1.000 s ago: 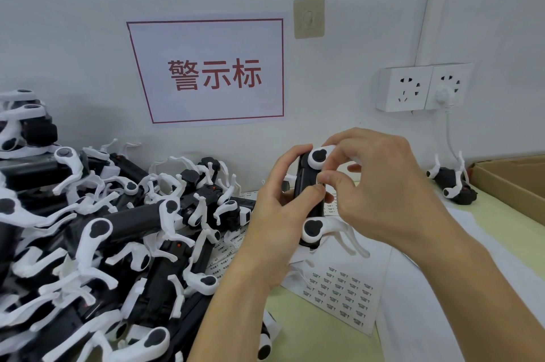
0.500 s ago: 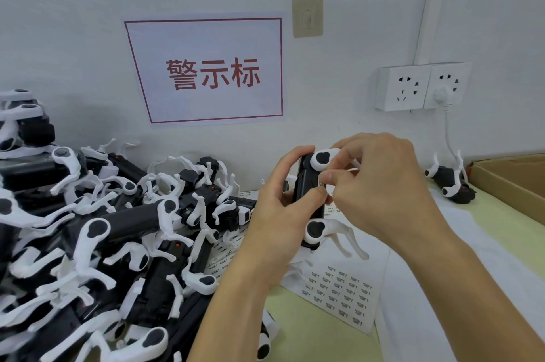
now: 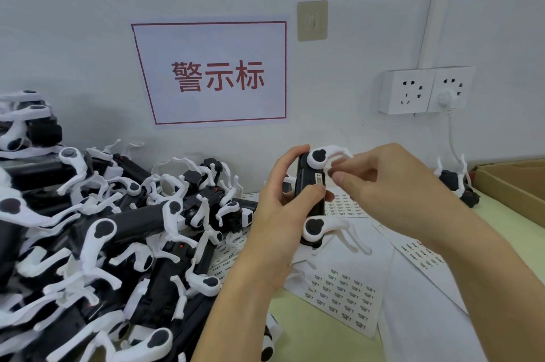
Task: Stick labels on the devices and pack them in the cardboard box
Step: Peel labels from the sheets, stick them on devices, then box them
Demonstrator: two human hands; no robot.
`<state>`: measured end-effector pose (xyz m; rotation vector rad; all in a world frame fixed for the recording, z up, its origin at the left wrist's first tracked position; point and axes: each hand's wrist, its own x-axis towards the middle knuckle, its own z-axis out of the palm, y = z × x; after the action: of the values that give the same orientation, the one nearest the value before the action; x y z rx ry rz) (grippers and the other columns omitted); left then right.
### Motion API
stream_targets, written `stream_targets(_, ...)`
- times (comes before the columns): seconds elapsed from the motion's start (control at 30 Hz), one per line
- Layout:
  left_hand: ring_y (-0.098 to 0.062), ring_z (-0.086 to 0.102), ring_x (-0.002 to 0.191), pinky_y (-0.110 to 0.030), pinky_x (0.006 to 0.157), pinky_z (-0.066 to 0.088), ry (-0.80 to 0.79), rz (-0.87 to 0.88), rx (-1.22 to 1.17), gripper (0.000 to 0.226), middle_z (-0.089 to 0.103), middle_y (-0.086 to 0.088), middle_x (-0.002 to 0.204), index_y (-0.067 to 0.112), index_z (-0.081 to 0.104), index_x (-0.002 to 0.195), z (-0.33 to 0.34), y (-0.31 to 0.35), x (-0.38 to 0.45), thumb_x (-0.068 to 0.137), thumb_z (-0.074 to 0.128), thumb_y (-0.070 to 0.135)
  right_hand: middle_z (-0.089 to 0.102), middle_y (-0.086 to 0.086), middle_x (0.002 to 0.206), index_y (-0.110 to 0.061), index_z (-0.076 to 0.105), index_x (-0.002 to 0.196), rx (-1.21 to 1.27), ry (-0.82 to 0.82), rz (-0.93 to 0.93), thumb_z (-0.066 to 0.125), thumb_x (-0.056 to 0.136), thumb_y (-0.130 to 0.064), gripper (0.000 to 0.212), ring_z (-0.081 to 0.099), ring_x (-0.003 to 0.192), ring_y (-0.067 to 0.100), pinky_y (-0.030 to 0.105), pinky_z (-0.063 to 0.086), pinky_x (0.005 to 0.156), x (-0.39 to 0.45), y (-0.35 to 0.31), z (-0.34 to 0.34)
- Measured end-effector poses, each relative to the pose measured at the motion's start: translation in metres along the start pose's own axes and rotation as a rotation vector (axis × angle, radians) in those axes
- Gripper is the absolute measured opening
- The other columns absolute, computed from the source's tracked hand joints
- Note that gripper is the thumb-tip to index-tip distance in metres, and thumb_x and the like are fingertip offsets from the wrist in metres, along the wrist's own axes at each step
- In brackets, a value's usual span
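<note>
Since a second ago the right hand [image 3: 392,190] has drawn back from the device [image 3: 311,199], fingertips pinched, holding nothing visible. The left hand [image 3: 283,208] grips it upright, long axis twelve-to-six; a small white label [image 3: 319,178] shows, print unreadable. Wall sign [image 3: 216,74] reads 警示标. Cardboard box [image 3: 513,184] at three o'clock, cut off

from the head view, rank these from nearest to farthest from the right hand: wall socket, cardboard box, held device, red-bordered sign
1. held device: right at the right hand fingertips, gripped by the left hand.
2. cardboard box: to the right, at the table edge.
3. wall socket: above, on the wall.
4. red-bordered sign: up and left on the wall.
</note>
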<state>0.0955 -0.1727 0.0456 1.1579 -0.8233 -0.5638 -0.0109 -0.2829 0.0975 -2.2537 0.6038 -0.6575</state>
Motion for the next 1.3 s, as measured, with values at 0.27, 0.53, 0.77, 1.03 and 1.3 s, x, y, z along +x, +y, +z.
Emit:
stream_targets(0.27,-0.03,0.068,0.099,-0.057,0.094,0.053,-0.002,0.062,-0.017,0.058,0.07,-0.019,0.109,0.05,0.059,0.126,-0.001,-0.001,0.001,0.072,0.07,0.034,0.074,-0.024,0.08,-0.028,0.081,0.074,0.353,0.071,0.02,0.077,0.084,-0.034,0.012,0.065,0.083,-0.012,0.015,0.042,0.072,-0.001,-0.004,0.007)
stream_targets(0.53,-0.019,0.068,0.085,-0.052,0.086,0.053,-0.049,0.076,-0.028,0.054,0.068,-0.016,0.102,0.046,0.059,0.129,-0.005,-0.004,0.002,0.083,0.064,0.019,0.075,-0.019,0.087,-0.021,0.081,0.072,0.504,0.123,0.166,0.082,0.079,-0.016,0.009,0.065,0.081,-0.009,0.019,0.046,0.074,0.004,-0.001,0.012)
stream_targets(0.77,-0.023,0.069,0.098,-0.057,0.095,0.052,-0.051,0.071,-0.069,0.052,0.072,-0.011,0.11,0.045,0.06,0.129,-0.009,-0.002,0.003,0.084,0.062,0.017,0.074,-0.02,0.1,-0.03,0.082,0.077,0.476,-0.006,0.114,0.079,0.081,-0.025,0.007,0.066,0.1,-0.002,0.032,0.049,0.096,0.001,-0.001,0.005)
stream_targets(1.03,-0.026,0.063,0.091,-0.04,0.075,0.048,-0.086,0.086,-0.153,0.053,0.07,-0.012,0.119,0.043,0.061,0.129,-0.012,-0.002,0.003,0.084,0.054,0.016,0.075,-0.018,0.09,-0.022,0.082,0.086,0.506,0.028,0.139,0.087,0.073,-0.019,0.014,0.071,0.086,0.0,0.022,0.05,0.08,0.002,-0.002,0.012)
stream_targets(1.3,-0.031,0.066,0.081,-0.042,0.073,0.058,-0.099,0.057,-0.185,0.054,0.071,-0.01,0.117,0.038,0.059,0.128,-0.011,-0.001,0.004,0.082,0.054,0.011,0.073,-0.016,0.107,-0.023,0.082,0.087,0.489,0.008,0.113,0.081,0.079,-0.019,0.009,0.068,0.098,-0.001,0.026,0.049,0.094,0.003,0.0,0.009)
